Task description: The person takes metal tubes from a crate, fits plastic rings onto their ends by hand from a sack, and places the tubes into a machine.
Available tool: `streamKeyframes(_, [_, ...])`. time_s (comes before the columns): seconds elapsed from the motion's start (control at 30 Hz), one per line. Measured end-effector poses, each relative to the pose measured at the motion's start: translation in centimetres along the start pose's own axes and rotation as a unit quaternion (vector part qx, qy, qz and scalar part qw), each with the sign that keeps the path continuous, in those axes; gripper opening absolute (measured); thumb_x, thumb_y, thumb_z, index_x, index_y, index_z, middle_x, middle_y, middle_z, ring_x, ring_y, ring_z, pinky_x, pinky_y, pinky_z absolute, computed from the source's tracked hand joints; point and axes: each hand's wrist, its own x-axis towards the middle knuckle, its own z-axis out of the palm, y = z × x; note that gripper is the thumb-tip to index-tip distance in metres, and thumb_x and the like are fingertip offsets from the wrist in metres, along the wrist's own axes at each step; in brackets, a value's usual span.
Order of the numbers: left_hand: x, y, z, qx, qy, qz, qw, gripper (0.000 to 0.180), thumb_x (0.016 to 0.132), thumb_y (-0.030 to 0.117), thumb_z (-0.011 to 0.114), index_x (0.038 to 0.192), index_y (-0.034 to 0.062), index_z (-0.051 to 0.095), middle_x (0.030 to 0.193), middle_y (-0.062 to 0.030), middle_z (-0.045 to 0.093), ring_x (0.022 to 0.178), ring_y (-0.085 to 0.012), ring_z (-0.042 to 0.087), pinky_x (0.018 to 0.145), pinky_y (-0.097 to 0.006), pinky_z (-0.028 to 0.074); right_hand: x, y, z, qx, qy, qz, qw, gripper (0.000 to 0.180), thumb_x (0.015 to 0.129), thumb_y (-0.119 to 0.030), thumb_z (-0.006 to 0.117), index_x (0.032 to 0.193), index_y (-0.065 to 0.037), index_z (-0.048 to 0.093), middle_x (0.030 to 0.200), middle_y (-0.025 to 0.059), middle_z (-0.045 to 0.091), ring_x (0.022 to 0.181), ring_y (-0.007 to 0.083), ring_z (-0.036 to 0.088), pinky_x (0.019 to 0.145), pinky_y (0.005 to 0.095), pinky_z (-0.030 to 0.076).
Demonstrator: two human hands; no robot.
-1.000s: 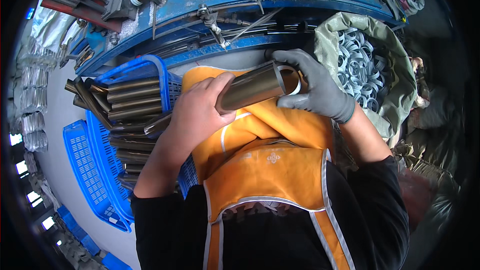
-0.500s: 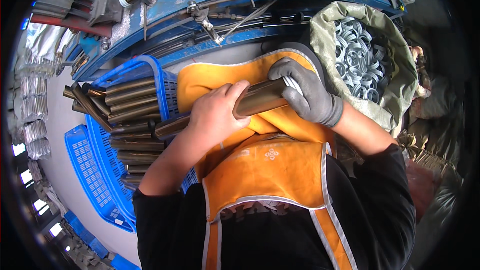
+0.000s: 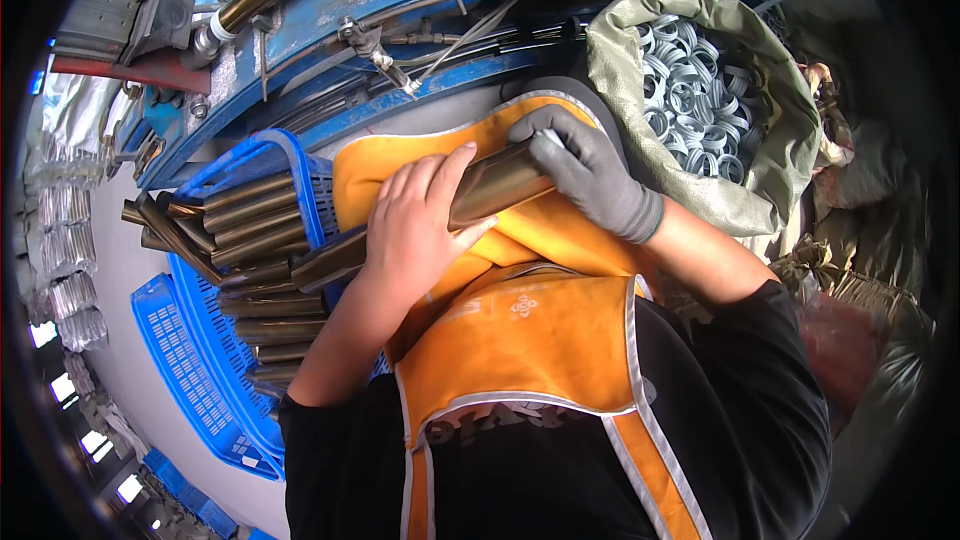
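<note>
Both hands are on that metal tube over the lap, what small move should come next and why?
Probably slide the tube left toward the blue basket. The bare left hand covers its middle, the gloved right hand caps its far end, and similar tubes lie stacked there.

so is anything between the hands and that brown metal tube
Nothing visible: the bare left hand lies directly on the shiny brown metal tube, and the grey-gloved right hand wraps its far end, so only the glove fabric separates that hand from it.
</note>
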Motion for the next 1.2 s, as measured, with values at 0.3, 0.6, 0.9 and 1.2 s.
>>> streamKeyframes(0.3, [-3.5,-2.6,1.8,-0.635,-0.129,-0.085,0.757,0.066,0.079,0.039,0.083,0.133,0.0118,0.055,0.136,-0.0121,0.055,0.119,-0.0265,0.058,0.091,-0.042,0.054,-0.4,-2.8,-4.3,0.009,0.056,0.002,0.998,0.039,0.108,-0.029,0.033,0.116,-0.002,0.059,0.101,0.0044,0.062,0.093,0.0112,0.056,0.088,0.0251,0.045])
streamKeyframes(0.6, [-2.7,-5.4,1.0,-0.873,0.027,-0.248,0.419,0.076,0.083,0.062,0.068,0.133,0.0054,0.054,0.126,-0.0117,0.065,0.108,-0.0301,0.066,0.091,-0.037,0.055,-2.2,5.9,-16.8,-0.592,0.046,0.085,0.8,0.035,0.087,-0.026,0.067,0.116,-0.008,0.063,0.122,0.0156,0.061,0.099,0.0326,0.065,0.087,0.0404,0.052])
streamKeyframes(0.9, [-0.6,-7.6,-6.1,-0.655,0.248,-0.112,0.705,0.052,0.093,0.026,0.061,0.138,0.0042,0.047,0.136,-0.0183,0.054,0.133,-0.0362,0.047,0.114,-0.049,0.036,-5.1,13.0,-22.0,-0.524,0.006,0.228,0.821,0.021,0.092,-0.023,0.063,0.089,-0.004,0.069,0.1,0.0112,0.069,0.083,0.0286,0.067,0.079,0.0393,0.054])
streamKeyframes(1.2, [-0.3,-4.6,-6.3,-0.027,-0.027,-0.093,0.995,0.064,0.073,0.021,0.084,0.129,0.0032,0.057,0.112,-0.0187,0.068,0.103,-0.0336,0.067,0.091,-0.038,0.052,0.4,-0.2,-11.1,-0.162,-0.002,0.042,0.986,0.047,0.084,-0.016,0.077,0.124,-0.002,0.056,0.112,0.0048,0.061,0.103,0.0122,0.057,0.091,0.0271,0.047])
